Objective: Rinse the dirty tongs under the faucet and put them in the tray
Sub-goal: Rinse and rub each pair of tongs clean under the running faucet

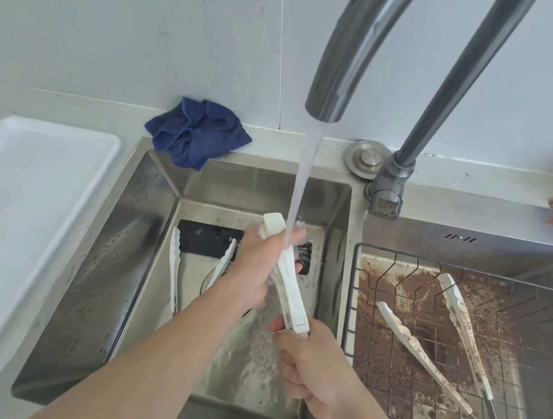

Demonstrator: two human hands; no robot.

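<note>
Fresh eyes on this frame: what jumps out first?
The running water stream from the faucet at centre, falling onto white tongs that the left hand and the right hand grip over the left sink basin. Next, the dirty tongs on the wire rack in the brown-stained right basin. A blue cloth sits behind the sink, a white tray far left.

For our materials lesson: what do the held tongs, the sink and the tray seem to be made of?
Held tongs: probably white plastic, matte and opaque.
Sink: likely stainless steel, brushed grey with soft reflections.
Tray: seemingly white plastic, smooth with a rounded, moulded rim.
</note>
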